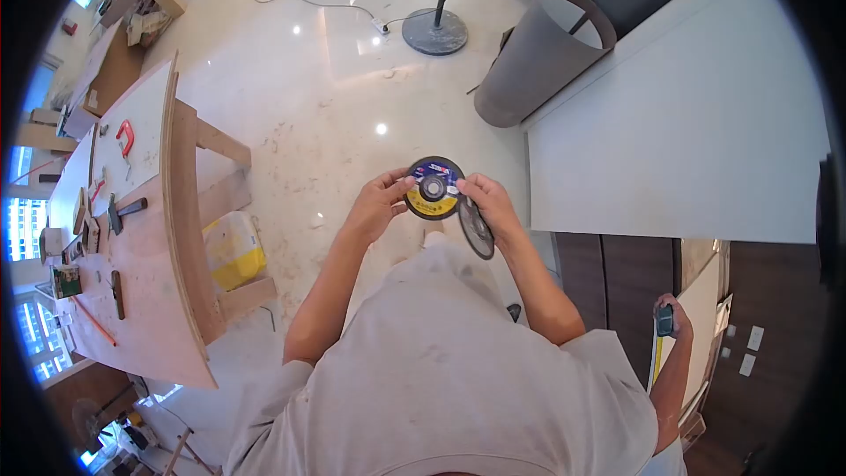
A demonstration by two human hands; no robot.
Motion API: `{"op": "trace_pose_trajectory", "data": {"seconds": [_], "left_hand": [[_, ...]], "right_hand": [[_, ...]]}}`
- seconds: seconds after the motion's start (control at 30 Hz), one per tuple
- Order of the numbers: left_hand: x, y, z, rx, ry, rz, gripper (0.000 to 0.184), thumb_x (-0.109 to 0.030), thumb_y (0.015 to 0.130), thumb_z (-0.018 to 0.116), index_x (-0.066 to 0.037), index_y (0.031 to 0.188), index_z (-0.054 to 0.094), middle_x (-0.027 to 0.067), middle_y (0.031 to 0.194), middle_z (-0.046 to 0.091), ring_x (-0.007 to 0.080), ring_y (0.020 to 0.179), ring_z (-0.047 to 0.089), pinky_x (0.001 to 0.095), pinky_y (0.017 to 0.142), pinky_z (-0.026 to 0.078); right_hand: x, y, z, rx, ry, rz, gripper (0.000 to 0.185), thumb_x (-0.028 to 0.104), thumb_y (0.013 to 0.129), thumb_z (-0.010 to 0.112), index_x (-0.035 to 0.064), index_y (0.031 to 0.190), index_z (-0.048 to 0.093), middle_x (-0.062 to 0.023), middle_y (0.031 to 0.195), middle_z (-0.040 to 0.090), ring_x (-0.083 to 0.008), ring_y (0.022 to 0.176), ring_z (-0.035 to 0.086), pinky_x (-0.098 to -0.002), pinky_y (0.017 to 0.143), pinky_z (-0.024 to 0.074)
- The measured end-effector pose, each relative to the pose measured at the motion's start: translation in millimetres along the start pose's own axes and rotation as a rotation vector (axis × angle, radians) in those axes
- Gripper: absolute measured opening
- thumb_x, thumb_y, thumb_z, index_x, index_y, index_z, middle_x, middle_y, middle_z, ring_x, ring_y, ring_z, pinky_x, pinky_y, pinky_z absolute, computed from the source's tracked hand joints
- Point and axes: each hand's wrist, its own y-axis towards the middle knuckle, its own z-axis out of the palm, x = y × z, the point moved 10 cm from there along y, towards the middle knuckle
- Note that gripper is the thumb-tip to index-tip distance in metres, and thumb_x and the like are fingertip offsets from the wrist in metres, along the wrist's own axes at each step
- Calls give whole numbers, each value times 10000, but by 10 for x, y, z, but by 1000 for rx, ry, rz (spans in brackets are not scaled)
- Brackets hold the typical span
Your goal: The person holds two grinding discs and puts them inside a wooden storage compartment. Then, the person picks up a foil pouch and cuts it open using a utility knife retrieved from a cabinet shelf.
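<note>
A round abrasive disc (426, 205) with a blue and yellow label and a metal-ringed centre hole is held up in front of my chest. My left hand (379, 203) grips its left edge between thumb and fingers. At its right edge, the thumb of my right hand (491, 204) presses on the rim. A second, dark grey disc (477, 231) hangs tilted below the right fingers, overlapping the first one's edge. The right fingers behind the discs are partly hidden.
On the left, a wooden workbench (167, 300) carries a hammer (130, 208) and a red clamp (126, 137). Right are a white panel (670, 150) and a grey bin (538, 62). Ahead stands a pole base (435, 33) near cables. Another person's hand (679, 317) holds a tape measure (664, 321).
</note>
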Motion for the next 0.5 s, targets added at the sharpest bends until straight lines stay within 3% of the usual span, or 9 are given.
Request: {"op": "trace_pose_trajectory", "data": {"seconds": [0.13,0.23,0.33,0.43,0.5], "left_hand": [[128,197,-468,56,-277,-126,243,-221,923,587,-59,1104,570,18,972,642,110,880,592,263,720,484],[138,489,-1032,-48,-350,-110,212,-216,927,578,-76,1087,571,19,984,644,111,878,594,262,724,476],[-45,776,-1658,-144,-405,-87,165,-184,922,567,-86,1055,576,26,1006,645,128,909,608,284,758,485],[-182,1122,-2394,-226,-529,-83,185,-177,924,560,-73,1077,573,37,1035,642,134,936,604,287,768,483],[-667,1188,-2668,-275,-553,-25,227,-179,920,574,-51,1107,560,50,1069,633,145,967,605,320,843,490]], "right_hand": [[75,665,479,-31,-78,-34,233,243,904,620,13,946,617,-58,774,665,-76,633,587,-213,574,462],[-45,1308,680,-16,-44,42,271,280,919,601,14,971,617,-63,794,656,-84,670,592,-227,599,475],[-305,2146,699,-63,71,110,320,323,937,568,13,1001,615,-70,845,644,-100,730,595,-249,635,487],[-190,2833,830,-57,163,232,346,344,948,544,12,1012,614,-59,871,624,-113,774,587,-260,668,491],[115,3237,1029,-38,192,233,332,330,954,537,13,1007,617,-34,850,614,-110,764,580,-246,687,487]]}}
